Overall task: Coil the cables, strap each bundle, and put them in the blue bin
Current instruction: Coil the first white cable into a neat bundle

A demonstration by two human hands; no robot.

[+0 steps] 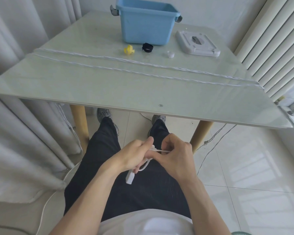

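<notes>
Your left hand (134, 156) and right hand (176, 155) meet in front of your lap, well short of the table's (109, 92) near edge. The left hand's fingers are curled round a thin white cable (143, 167), which loops under that hand and ends in a small white rectangular plug block (130, 178) hanging just below it. Your right hand pinches a short taut stretch of the same cable, drawn across from the left hand's fingers.

On the table, two long white twisted cables (143, 68) lie side by side across the whole top, running off both side edges. Beyond them, toward the far edge, stands the blue bin (147, 26), open at the top, with grey latches on its sides. Just in front of the bin lie a yellow strap (129, 50) and a black strap (147, 47), both curled into loops and apart from each other. A white strap roll (170, 54) sits to the right of the black one, and the bin's grey lid (197, 43) lies flat beside the bin, further right.
</notes>
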